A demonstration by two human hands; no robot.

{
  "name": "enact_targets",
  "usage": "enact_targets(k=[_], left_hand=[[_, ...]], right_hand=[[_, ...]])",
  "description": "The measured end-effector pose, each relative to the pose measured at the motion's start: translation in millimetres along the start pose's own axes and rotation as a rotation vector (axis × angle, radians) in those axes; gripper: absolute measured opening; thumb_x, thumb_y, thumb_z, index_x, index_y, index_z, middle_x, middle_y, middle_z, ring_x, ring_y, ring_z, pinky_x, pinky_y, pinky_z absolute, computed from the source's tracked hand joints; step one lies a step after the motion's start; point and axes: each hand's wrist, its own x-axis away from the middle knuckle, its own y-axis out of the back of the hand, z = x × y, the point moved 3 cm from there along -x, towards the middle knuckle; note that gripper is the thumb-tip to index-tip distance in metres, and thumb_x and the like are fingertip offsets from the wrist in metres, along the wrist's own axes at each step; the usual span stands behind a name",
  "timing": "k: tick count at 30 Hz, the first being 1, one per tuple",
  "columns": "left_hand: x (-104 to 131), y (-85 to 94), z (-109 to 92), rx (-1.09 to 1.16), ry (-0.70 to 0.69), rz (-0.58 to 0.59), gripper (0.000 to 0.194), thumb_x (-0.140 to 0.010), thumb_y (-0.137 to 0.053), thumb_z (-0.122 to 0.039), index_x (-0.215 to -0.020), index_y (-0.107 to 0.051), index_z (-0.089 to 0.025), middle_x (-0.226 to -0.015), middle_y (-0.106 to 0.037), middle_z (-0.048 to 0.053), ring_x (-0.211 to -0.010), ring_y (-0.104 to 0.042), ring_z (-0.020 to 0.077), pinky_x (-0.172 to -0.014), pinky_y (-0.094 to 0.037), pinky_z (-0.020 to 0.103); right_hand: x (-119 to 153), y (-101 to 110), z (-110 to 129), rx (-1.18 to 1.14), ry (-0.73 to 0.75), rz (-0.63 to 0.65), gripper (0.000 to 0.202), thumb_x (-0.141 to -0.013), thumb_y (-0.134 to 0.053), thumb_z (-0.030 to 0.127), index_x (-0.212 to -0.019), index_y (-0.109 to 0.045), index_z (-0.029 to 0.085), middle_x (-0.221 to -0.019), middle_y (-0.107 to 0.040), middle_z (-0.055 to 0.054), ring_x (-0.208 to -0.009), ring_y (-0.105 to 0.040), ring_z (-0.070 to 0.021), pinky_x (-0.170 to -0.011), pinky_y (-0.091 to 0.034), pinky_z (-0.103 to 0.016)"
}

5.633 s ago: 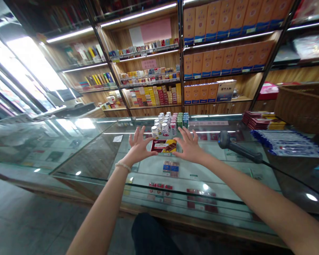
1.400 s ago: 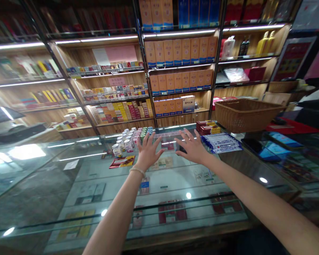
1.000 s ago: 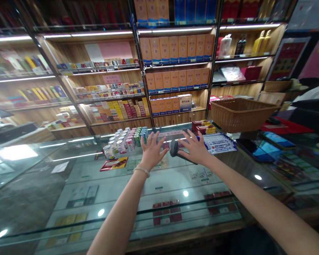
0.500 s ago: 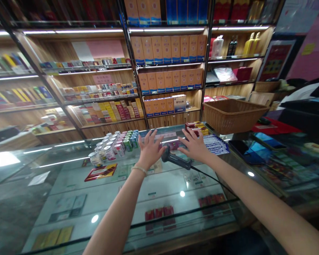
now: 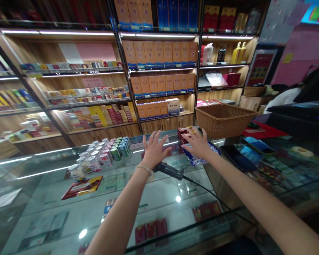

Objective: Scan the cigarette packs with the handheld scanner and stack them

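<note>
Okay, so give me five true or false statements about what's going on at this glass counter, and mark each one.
1. The right grip is open, fingers spread. True.
2. The left grip is closed around the dark scanner. False: its fingers are spread, not wrapped round it.
3. The red-and-yellow packet near the white-lidded jars lies left of the scanner. True.
4. The wicker basket stands left of the jars. False: it stands to their right.
5. The blue-and-white packets are nearer the right grip than the left. True.
</note>
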Motion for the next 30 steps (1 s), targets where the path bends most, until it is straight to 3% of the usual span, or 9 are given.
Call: enact_targets(k=[9,14,21,30], left_hand=[[-36,-26.6,-42,-0.002,0.008,0.120,0.068,-0.096,-0.057,-0.059,-0.157,-0.048,-0.031,-0.173,-0.030,0.012,-0.159,-0.026,0.0355,-0.128,-0.009,0.069],[-46,-40.7,-55,0.009,0.009,0.167,0.069,-0.096,-0.055,-0.060,-0.158,-0.046,-0.032,-0.174,-0.028,0.011,-0.159,-0.026,0.0356,-0.128,-0.010,0.069],[-66,-62.1,-62,0.007,0.015,0.236,0.065,-0.098,-0.053,-0.057,-0.157,-0.047,-0.030,-0.174,-0.027,0.011,-0.160,-0.024,0.0344,-0.127,-0.008,0.071],[-80,-84.0,-76,0.011,0.002,0.244,0.062,-0.099,-0.052,-0.052,-0.156,-0.050,-0.028,-0.172,-0.032,0.013,-0.158,-0.027,0.0363,-0.127,-0.009,0.072]], right_hand=[[-7,-27,-52,0.072,-0.139,0.025,0.056,-0.096,-0.060,0.048,-0.147,-0.061,0.025,-0.169,-0.036,-0.018,-0.157,-0.027,-0.0393,-0.122,-0.014,-0.070],[-3,-39,-71,0.082,-0.178,0.045,0.056,-0.095,-0.061,0.048,-0.146,-0.061,0.024,-0.171,-0.032,-0.018,-0.158,-0.023,-0.0395,-0.122,-0.012,-0.071],[-1,-43,-81,0.121,-0.169,0.042,0.052,-0.096,-0.061,0.043,-0.143,-0.064,0.022,-0.173,-0.029,-0.018,-0.160,-0.020,-0.0387,-0.125,-0.005,-0.070],[3,-49,-84,0.115,-0.211,0.021,0.052,-0.098,-0.059,0.045,-0.145,-0.063,0.022,-0.173,-0.030,-0.016,-0.160,-0.021,-0.0390,-0.125,-0.008,-0.071]])
